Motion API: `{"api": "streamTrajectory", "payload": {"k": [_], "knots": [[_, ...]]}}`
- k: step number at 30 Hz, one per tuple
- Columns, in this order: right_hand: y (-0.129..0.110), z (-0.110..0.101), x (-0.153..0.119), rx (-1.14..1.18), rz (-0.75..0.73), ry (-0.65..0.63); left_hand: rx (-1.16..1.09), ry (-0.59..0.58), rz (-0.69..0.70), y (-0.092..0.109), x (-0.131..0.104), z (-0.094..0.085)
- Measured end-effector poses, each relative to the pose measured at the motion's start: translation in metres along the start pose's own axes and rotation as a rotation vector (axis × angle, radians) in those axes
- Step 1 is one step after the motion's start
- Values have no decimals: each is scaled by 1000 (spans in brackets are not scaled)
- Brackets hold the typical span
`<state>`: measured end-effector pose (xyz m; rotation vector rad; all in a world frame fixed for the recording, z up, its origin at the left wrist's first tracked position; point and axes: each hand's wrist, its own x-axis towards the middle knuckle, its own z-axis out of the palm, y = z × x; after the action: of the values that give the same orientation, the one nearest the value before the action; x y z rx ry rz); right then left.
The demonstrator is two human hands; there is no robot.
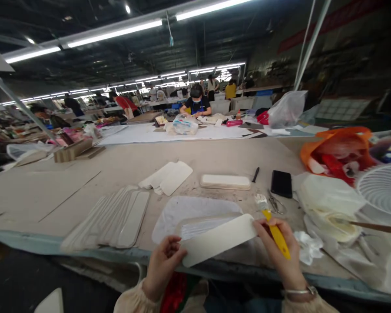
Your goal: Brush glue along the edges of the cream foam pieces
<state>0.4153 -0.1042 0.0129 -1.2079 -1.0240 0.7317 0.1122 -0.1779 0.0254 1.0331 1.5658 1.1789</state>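
A long cream panel (220,240) with rounded corners is stretched between my two hands at the table's front edge. Its left end is pinched between the thumb and curled fingers of my left hand (165,261). My right hand (279,245) grips the other end by the fingertips and also keeps a yellow-handled paintbrush (278,237) in its grasp, bristles pointing away from me. Underneath lies a white sheet (172,214) with another panel on it, partly covered by the one I hold. To the left, several grey-white panels (132,219) are fanned out in an overlapping row.
Beyond my hands are loose cream pieces (176,178) and a neat panel stack (225,181). A black phone (281,183), scissors (274,202), glue-stained bag (330,198), orange bag (337,148) and white fan (382,189) crowd the right. A person (196,104) works across the table.
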Motion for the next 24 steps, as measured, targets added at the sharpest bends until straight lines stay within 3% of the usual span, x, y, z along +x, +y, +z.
{"api": "streamTrajectory", "payload": {"k": [6,11,24], "knots": [[2,10,3,-176,-88,-45,120,37,115,13,38,-1],[7,16,5,-392,-192,-89,335,60,216,12,64,-1],[17,19,6,-619,-240,-115,476,18,213,3,62,-2]]}}
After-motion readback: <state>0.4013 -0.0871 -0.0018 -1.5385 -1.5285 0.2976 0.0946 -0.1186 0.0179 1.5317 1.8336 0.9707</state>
